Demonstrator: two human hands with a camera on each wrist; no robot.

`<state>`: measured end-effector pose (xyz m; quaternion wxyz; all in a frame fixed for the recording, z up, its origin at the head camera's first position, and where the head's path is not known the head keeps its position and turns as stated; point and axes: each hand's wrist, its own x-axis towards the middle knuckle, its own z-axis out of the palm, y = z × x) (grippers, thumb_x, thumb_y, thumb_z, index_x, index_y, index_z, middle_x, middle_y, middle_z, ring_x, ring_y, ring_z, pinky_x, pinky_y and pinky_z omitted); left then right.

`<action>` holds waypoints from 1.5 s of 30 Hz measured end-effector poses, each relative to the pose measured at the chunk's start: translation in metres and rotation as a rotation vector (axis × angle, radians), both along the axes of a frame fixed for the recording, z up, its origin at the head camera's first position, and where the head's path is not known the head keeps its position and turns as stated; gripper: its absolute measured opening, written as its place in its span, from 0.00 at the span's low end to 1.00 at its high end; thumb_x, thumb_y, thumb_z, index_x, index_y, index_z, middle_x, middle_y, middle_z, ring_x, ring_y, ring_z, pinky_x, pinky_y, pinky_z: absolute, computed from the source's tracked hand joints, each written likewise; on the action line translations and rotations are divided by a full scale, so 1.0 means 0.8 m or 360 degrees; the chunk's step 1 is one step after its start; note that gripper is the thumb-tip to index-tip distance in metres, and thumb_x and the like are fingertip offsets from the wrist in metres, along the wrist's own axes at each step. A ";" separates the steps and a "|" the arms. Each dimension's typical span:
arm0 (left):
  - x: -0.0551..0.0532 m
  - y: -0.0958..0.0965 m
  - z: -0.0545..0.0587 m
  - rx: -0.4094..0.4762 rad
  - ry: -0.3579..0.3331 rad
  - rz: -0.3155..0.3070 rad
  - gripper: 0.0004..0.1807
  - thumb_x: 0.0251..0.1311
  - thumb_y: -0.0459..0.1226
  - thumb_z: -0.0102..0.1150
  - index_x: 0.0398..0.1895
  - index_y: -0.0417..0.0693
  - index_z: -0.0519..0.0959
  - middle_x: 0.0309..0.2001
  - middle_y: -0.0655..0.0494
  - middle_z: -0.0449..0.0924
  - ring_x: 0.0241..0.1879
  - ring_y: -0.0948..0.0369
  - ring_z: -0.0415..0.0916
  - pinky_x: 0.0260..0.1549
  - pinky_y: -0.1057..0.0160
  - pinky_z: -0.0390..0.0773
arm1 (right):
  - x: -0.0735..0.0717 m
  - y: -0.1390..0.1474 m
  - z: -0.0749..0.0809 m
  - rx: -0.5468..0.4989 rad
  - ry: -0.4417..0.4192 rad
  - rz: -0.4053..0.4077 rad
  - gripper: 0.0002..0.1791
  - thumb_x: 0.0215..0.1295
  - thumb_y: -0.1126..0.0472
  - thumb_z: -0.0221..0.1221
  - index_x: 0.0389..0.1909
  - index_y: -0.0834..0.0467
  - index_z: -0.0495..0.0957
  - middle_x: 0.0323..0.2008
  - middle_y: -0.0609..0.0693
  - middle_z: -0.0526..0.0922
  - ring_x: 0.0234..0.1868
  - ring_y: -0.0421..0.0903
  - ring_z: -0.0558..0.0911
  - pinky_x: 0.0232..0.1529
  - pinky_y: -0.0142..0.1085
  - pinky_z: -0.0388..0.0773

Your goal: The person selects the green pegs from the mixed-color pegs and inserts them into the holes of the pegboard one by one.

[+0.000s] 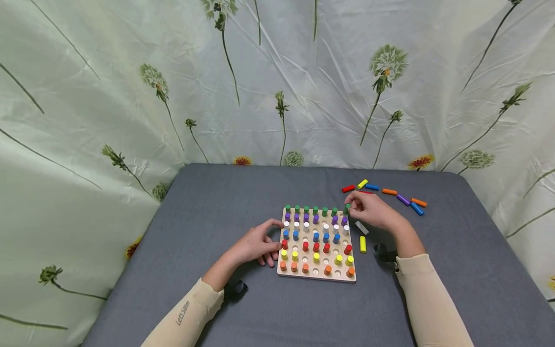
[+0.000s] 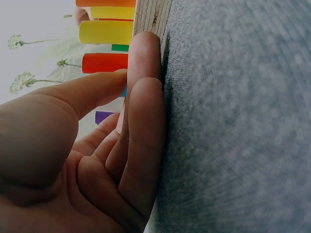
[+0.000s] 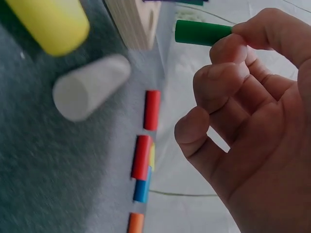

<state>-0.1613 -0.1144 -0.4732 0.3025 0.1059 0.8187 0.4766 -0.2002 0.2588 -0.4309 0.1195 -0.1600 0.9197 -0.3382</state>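
My right hand (image 1: 368, 208) pinches a green peg (image 3: 203, 33) between thumb and index finger, at the far right corner of the wooden pegboard (image 1: 334, 274). In the right wrist view the end of that peg shows free of any hole. Colour by colour, rows of pegs stand upright in the board, from green at the far side to orange at the near side. My left hand (image 1: 255, 245) touches the board's left edge. Its thumb tip lies by a red peg (image 2: 104, 63), and its fingertips (image 2: 145, 46) lie along the wooden side.
Right of the board lie a grey-white peg (image 1: 362, 227) and a yellow peg (image 1: 363, 244). Several loose pegs, including a purple peg (image 1: 403, 199) and a red peg (image 1: 348, 189), are scattered behind the right hand. A grey cloth (image 1: 208, 202) covers the table; a flowered curtain (image 1: 260, 120) hangs behind.
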 end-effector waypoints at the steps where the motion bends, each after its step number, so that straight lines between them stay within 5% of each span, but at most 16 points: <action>1: 0.000 0.000 0.000 0.0003 0.0000 0.0000 0.28 0.73 0.40 0.65 0.72 0.62 0.69 0.25 0.51 0.88 0.19 0.60 0.85 0.18 0.62 0.82 | 0.000 -0.002 -0.001 -0.0010 -0.0013 0.0011 0.12 0.71 0.67 0.58 0.52 0.64 0.78 0.34 0.51 0.78 0.34 0.45 0.74 0.38 0.37 0.73; 36: 0.002 -0.001 -0.001 0.0025 0.0001 -0.0031 0.27 0.73 0.40 0.64 0.72 0.62 0.69 0.25 0.52 0.88 0.20 0.60 0.86 0.19 0.61 0.83 | -0.005 -0.003 -0.017 0.0059 -0.0207 0.0045 0.14 0.75 0.65 0.58 0.56 0.66 0.77 0.34 0.53 0.80 0.32 0.45 0.75 0.36 0.38 0.74; 41: -0.008 -0.007 0.016 -0.0017 0.0044 -0.0087 0.24 0.75 0.41 0.62 0.69 0.56 0.69 0.28 0.52 0.88 0.22 0.59 0.86 0.21 0.59 0.83 | 0.006 0.011 -0.003 0.0021 -0.0124 -0.0030 0.15 0.76 0.62 0.59 0.57 0.65 0.76 0.35 0.53 0.82 0.31 0.45 0.75 0.35 0.38 0.74; 45: -0.029 -0.014 0.053 -0.0131 0.0220 -0.0020 0.22 0.77 0.40 0.60 0.68 0.50 0.69 0.32 0.49 0.89 0.29 0.53 0.89 0.28 0.55 0.84 | 0.011 0.020 0.017 0.0047 0.0030 -0.0179 0.13 0.78 0.59 0.58 0.55 0.63 0.76 0.35 0.53 0.81 0.32 0.46 0.75 0.36 0.38 0.73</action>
